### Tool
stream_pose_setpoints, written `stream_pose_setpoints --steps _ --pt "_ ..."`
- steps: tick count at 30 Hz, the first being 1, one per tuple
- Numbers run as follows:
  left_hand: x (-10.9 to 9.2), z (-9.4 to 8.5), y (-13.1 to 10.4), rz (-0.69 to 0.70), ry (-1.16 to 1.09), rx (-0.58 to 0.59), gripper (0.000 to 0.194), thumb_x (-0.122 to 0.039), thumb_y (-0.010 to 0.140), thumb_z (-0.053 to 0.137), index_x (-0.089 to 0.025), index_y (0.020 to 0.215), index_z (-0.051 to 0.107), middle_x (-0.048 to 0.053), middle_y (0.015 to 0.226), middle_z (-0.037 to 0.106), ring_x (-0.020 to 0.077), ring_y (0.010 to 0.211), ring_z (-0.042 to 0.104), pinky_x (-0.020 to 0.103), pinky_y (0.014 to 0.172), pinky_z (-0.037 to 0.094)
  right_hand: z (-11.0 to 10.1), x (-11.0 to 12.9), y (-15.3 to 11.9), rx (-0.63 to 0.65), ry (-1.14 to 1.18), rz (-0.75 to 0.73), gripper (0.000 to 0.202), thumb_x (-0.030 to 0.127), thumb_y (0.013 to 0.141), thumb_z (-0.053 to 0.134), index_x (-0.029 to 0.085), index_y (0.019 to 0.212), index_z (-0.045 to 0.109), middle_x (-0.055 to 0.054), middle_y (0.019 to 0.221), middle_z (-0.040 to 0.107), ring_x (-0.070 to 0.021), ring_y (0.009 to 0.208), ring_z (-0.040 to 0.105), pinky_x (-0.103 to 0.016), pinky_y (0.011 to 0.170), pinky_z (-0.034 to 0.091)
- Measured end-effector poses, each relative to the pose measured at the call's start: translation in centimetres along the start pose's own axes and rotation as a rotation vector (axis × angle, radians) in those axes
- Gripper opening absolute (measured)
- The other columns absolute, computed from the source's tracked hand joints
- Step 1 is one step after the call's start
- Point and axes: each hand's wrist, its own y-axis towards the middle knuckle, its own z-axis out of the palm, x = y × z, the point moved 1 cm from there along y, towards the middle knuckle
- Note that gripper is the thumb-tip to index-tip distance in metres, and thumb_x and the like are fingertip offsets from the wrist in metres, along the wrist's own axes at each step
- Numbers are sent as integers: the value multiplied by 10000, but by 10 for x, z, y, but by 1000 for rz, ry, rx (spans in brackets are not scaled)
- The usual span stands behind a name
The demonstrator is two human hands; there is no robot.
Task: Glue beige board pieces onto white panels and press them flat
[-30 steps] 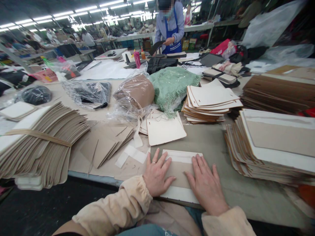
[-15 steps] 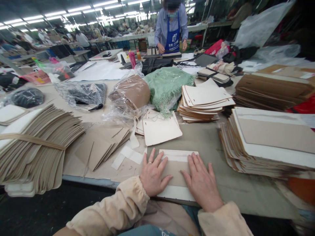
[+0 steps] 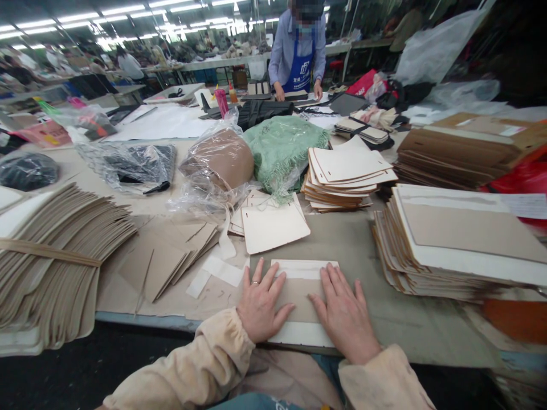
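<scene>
A white panel point(image 3: 299, 333) with a beige board point(image 3: 298, 296) on its middle lies flat at the table's front edge. My left hand point(image 3: 264, 304) rests palm down on its left side, fingers spread, a ring on one finger. On the right side my right hand point(image 3: 347, 313) lies flat, its thumb apart from the other fingers. Neither hand grips anything. Just beyond the panel is a loose cream piece point(image 3: 276, 228) with small slots. White strips point(image 3: 222, 270) and thin beige boards point(image 3: 171, 259) lie left of my left hand.
A banded stack of boards point(image 3: 55, 267) stands at the left, layered panels point(image 3: 448, 228) at the right. Further back are a cream pile point(image 3: 348, 171), green fabric point(image 3: 284, 145) and a plastic-wrapped brown item point(image 3: 224, 156). A person in a blue apron point(image 3: 299, 62) stands across the table.
The view has shifted slightly, so the table things appear a little further left. Both hands keep their flat pose on the panel. The person across the table has moved their hands slightly.
</scene>
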Motion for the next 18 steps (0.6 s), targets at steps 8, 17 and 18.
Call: stream_pose_setpoints --steps 8,17,18 --pt "0 1 0 -1 -4 -5 599 -489 814 533 -180 1323 465 126 1468 361 431 1374 168 705 1031 152 0 1 1 4 -1 -2 551 404 955 363 86 1404 345 -145 1484 289 -287 1365 245 -580 1061 223" --pt "3 5 0 33 4 -52 548 -463 841 499 -184 1311 480 125 1458 382 416 1373 199 676 1038 190 -16 19 8 -9 75 -12 573 416 952 380 101 1426 317 -125 1504 244 -302 1390 169 -591 1094 97" --pt "3 6 0 39 8 -52 541 -450 840 500 -185 1311 481 124 1460 379 413 1374 200 673 1039 193 -19 26 10 -4 105 -31 580 432 951 376 105 1426 321 -119 1506 241 -298 1392 165 -580 1102 81"
